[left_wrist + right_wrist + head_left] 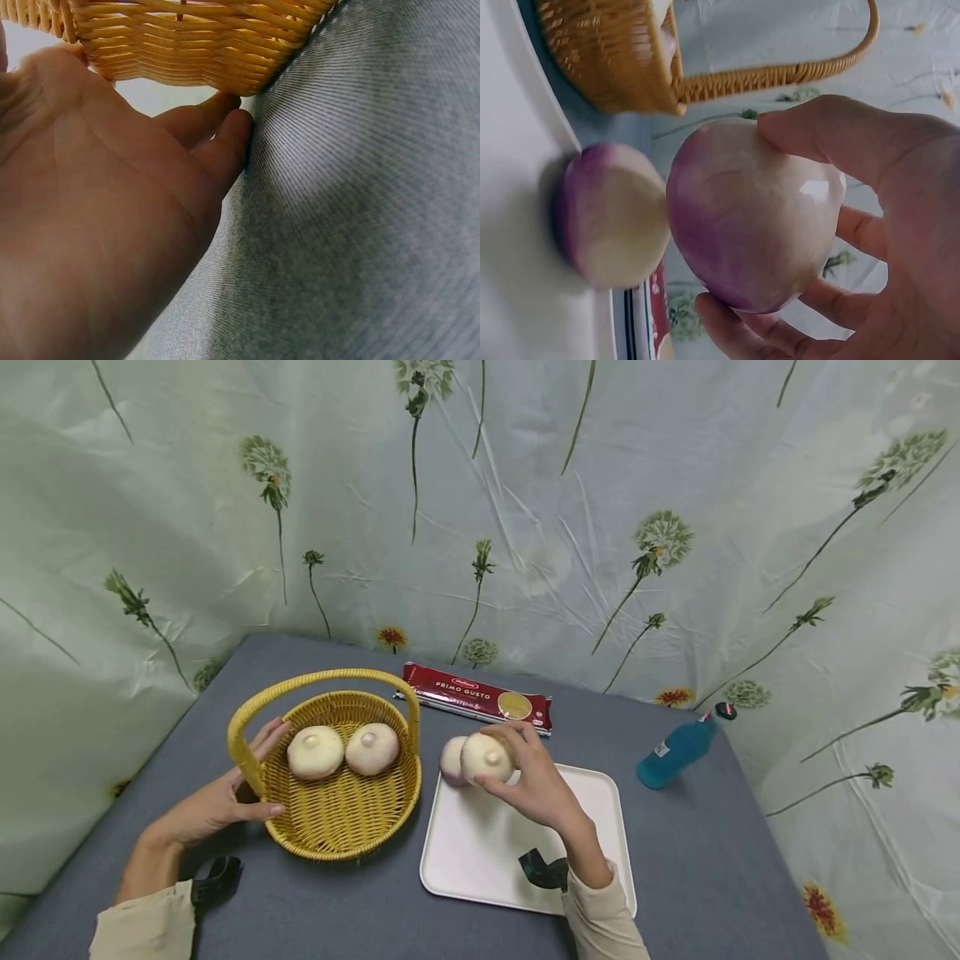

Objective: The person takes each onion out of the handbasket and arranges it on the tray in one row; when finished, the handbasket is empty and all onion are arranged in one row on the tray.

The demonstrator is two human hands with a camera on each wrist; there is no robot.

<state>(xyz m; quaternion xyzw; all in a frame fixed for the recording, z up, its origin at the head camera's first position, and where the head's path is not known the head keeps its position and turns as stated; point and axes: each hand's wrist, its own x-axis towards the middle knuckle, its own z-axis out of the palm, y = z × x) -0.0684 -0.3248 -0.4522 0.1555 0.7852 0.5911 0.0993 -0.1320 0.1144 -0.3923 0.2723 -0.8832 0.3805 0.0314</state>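
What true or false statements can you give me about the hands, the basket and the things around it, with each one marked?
1. The right hand holds a purple-and-white vegetable. True.
2. The yellow basket contains three vegetables. False: it contains two.
3. In the head view, the blue bottle is to the right of the white tray. True.
4. The left hand grips the bottle. False: it is at the basket's left side.
5. The red package lies inside the basket. False: it lies on the table.
6. The basket's handle rises above its rim. True.
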